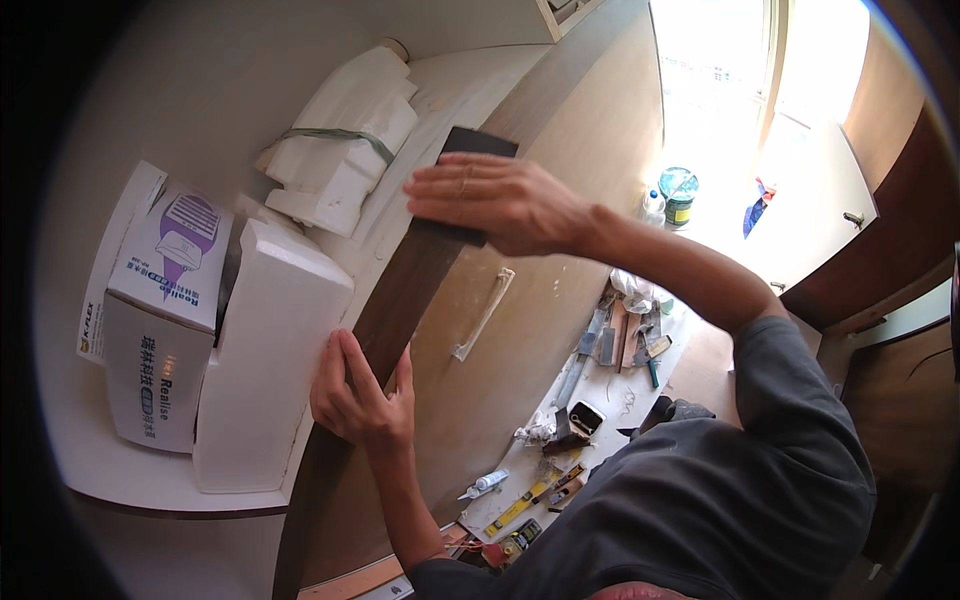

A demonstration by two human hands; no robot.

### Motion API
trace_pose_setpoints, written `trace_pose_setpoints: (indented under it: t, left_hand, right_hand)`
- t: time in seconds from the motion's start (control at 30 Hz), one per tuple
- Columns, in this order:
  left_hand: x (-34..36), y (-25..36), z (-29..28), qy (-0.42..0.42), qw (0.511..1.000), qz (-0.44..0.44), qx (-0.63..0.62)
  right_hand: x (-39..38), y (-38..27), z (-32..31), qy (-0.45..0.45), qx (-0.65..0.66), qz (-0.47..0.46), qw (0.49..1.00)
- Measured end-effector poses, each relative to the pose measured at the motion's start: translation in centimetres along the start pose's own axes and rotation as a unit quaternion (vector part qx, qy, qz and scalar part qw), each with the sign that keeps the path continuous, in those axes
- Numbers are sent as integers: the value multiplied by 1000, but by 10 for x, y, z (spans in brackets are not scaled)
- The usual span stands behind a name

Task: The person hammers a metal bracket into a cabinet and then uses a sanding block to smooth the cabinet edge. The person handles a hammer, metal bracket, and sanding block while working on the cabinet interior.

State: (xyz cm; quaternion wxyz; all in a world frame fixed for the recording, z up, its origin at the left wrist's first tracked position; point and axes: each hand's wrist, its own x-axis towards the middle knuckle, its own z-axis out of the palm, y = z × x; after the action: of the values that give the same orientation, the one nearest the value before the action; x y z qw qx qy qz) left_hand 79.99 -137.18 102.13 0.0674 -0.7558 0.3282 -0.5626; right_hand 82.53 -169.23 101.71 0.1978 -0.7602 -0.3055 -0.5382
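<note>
A long dark wooden edge (405, 290) runs diagonally between a white shelf and a light brown panel (560, 190). My right hand (505, 203) lies across it, fingers straight and close together, pressing a black rectangular sheet (478, 143) that looks like sandpaper; its thumb is hidden. The sheet shows above and below the fingers. Lower down, my left hand (368, 395) straddles the same edge, fingertips on the shelf side and thumb on the panel side. Near it on the panel is a pale handle-like strip (483, 313).
White foam blocks (275, 350), a tied foam bundle (340, 140) and a printed carton (165, 300) sit on the shelf (130, 490). Below the panel lie a yellow level (520, 505), a sealant tube (484, 485) and several tools. A teal bucket (678, 195) stands farther off.
</note>
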Motion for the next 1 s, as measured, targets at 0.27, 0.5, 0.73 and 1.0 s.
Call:
trace_pose_setpoints:
  t: [0.27, 0.5, 0.73, 1.0]
  left_hand:
    - [2, 2, -4, -12, 1000, -3, 0]
    - [3, 4, -3, -4, 1000, 2, 8]
    - [3, 3, 0, 8, 1000, 12, 22]
    - [3, 3, -2, -1, 1000, 7, 26]
  right_hand:
    - [-7, 22, -11, 25, -74, 24, 997]
    - [-7, 73, -40, 38, -56, 56, 996]
    - [-4, 20, -20, 12, 34, 9, 999]
    - [-54, 146, -51, -19, -72, 80, 994]
